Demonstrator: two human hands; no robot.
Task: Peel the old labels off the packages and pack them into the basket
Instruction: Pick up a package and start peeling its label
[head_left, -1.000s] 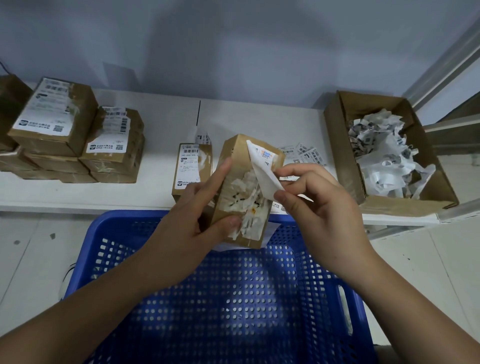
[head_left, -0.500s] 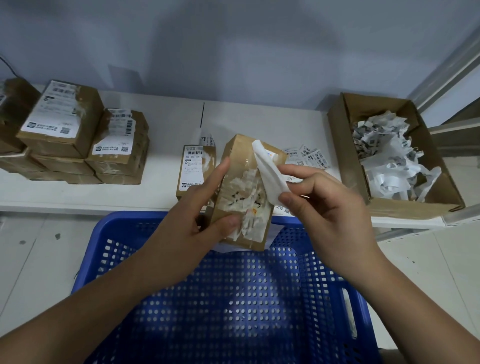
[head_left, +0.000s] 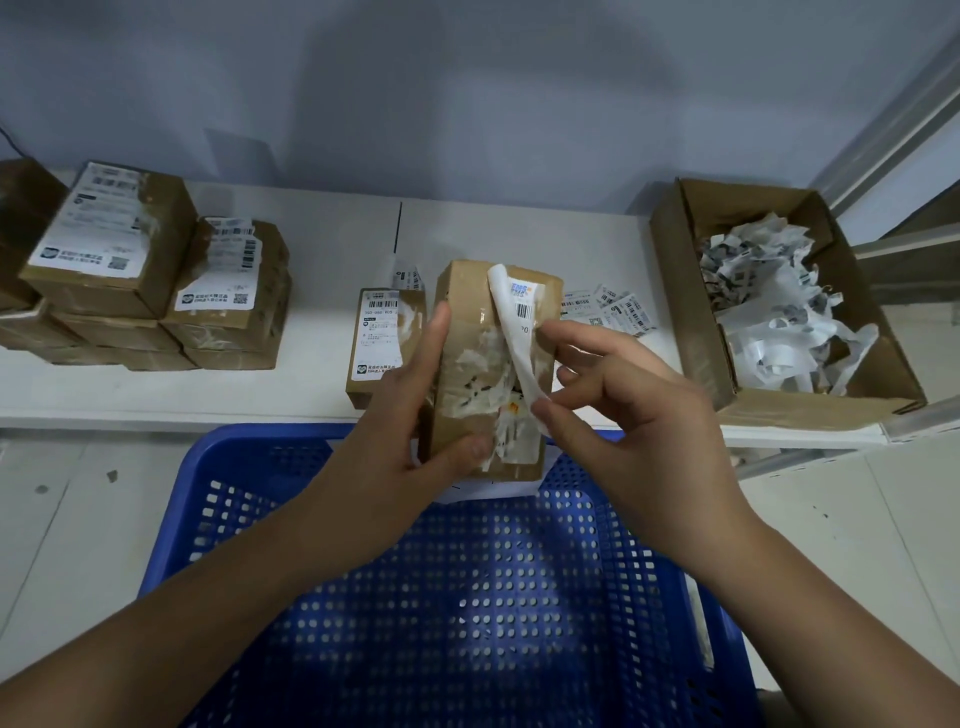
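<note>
**Label half lifted from a package held over the blue basket**

Head view. The blue basket (head_left: 467, 597), a perforated plastic crate, fills the lower middle of the picture and serves as the landmark here. Just above its far rim, the left hand (head_left: 395, 447) holds a brown cardboard package (head_left: 488, 364) upright, with the index finger laid up along the package's left edge and the thumb curled across its lower front. The front of the package is covered with torn white scraps of paper and glossy tape. The right hand (head_left: 628, 410), also above the basket's far rim and to its right side, pinches a white label strip (head_left: 517, 338) between thumb and fingers; the strip is curled away from the package along most of its length, while its top end, printed with a barcode and blue letters, remains stuck near the package's upper right corner.

Beyond the basket runs a white shelf (head_left: 332, 239). On it, straight behind the basket's far rim and partly hidden by the left hand, lies a single labelled package (head_left: 379, 332). Far to the basket's back left stands a stack of labelled packages (head_left: 150, 280). Behind the held package, loose labels (head_left: 613, 309) lie flat on the shelf. To the basket's back right sits an open cardboard box (head_left: 779, 312) holding a heap of crumpled peeled labels (head_left: 769, 301).
</note>
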